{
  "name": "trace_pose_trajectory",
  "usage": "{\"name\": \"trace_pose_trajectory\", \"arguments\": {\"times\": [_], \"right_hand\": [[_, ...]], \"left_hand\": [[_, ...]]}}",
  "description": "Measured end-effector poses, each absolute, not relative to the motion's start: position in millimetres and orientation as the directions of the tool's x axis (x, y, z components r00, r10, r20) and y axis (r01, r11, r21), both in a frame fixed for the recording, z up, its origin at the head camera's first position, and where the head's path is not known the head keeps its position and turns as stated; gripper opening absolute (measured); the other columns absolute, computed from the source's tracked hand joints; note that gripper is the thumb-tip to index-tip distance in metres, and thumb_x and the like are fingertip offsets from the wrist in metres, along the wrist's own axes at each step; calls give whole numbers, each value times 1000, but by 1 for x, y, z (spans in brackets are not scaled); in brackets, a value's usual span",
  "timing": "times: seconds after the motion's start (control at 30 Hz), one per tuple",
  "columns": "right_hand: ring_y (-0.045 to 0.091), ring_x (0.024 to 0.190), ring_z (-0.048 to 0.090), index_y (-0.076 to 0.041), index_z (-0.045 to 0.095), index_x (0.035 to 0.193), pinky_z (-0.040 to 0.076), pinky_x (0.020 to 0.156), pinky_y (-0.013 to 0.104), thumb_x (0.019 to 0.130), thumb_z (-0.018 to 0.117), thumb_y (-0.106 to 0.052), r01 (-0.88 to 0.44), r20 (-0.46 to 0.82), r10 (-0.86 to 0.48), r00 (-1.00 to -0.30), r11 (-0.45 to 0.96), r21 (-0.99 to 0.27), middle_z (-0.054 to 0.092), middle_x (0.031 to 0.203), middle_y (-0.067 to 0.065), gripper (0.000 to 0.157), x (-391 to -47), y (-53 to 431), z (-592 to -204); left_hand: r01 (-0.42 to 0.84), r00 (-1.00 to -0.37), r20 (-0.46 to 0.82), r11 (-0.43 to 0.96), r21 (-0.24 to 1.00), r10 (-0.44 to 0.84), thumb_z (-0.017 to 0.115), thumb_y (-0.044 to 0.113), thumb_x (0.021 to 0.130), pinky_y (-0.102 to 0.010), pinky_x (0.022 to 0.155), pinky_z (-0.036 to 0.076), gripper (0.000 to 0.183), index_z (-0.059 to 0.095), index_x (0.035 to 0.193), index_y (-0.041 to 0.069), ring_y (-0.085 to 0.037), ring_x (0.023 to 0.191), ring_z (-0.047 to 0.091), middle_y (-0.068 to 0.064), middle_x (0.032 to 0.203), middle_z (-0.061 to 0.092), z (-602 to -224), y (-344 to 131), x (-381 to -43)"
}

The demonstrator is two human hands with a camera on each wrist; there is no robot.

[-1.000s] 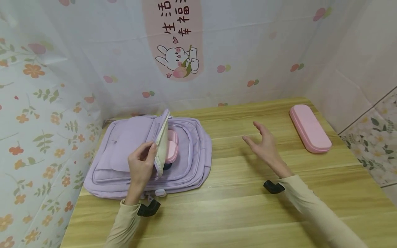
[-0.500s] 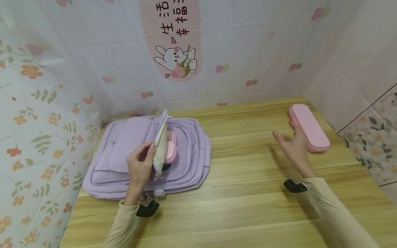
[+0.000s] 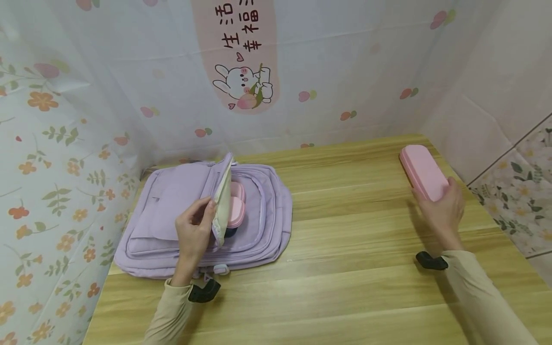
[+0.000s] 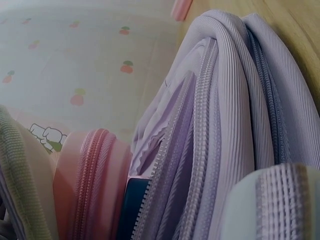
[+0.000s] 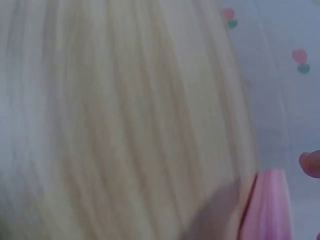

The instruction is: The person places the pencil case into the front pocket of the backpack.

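Observation:
A lilac backpack (image 3: 258,191) lies flat on the table. My left hand (image 3: 194,235) pinches the edge of its front pocket flap (image 3: 223,206) and holds it up. Inside the pocket are pink zipped cases (image 3: 235,211), one pink zipped side (image 4: 92,185) showing in the left wrist view beside a dark blue item (image 4: 134,205). Over at the right, my right hand (image 3: 444,211) grips the near end of a long pink pencil case (image 3: 424,167), thumb on its left side, fingers on its right. In the right wrist view only a fingertip (image 5: 311,164) and part of that case show.
The wooden table (image 3: 336,287) spans both hands, and its bare wood lies between backpack and pencil case. A printed curtain (image 3: 345,72) hangs behind, with a floral one (image 3: 56,191) at the left. Black wrist mounts (image 3: 431,261) sit by both sleeves.
My right hand has moved right across the table to the pink pencil case and now wraps its near end. The left hand keeps holding the flap up.

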State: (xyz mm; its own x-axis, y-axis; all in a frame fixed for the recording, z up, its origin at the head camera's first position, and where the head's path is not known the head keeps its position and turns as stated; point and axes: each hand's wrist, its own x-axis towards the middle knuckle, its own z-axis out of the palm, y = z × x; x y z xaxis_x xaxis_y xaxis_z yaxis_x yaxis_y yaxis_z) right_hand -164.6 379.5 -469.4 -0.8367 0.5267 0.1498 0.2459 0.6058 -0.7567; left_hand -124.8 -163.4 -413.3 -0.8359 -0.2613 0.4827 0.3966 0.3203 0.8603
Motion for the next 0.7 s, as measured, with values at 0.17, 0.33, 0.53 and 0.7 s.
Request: {"name": "trace_pose_trajectory", "arguments": {"times": [0.17, 0.33, 0.53, 0.7], "right_hand": [[45, 145, 26, 2, 23, 156, 19, 119, 58, 90, 72, -27, 286, 117, 551, -826, 589, -756, 32, 156, 29, 87, -164, 389, -476], [43, 142, 29, 1, 28, 153, 23, 116, 58, 88, 72, -25, 324, 86, 571, -816, 576, -751, 37, 151, 28, 82, -163, 394, -481], [42, 139, 29, 6, 31, 150, 25, 115, 57, 87, 74, -24, 368, 43, 601, -798, 544, -754, 34, 149, 30, 83, -164, 397, -487], [45, 134, 37, 8, 41, 145, 28, 113, 57, 85, 76, -27, 361, 84, 642, -762, 528, -769, 44, 144, 30, 78, -164, 399, -490]], "left_hand": [[398, -836, 482, 315, 862, -263, 65, -3, 94, -10, 69, 52, 17, 73, 105, -12, 3, 76, 65, 17, 90, 70, -413, -164, -125], [400, -835, 485, 319, 859, -260, 65, -3, 94, -10, 69, 53, 16, 73, 105, -11, 3, 76, 65, 15, 89, 70, -413, -164, -126], [406, -831, 491, 319, 857, -261, 65, -2, 94, -10, 69, 53, 17, 74, 105, -11, 3, 77, 66, -6, 90, 74, -413, -164, -126], [416, -827, 499, 316, 853, -258, 65, -2, 94, -10, 69, 53, 16, 74, 105, -10, 3, 77, 66, 7, 90, 73, -412, -164, -125]]}}
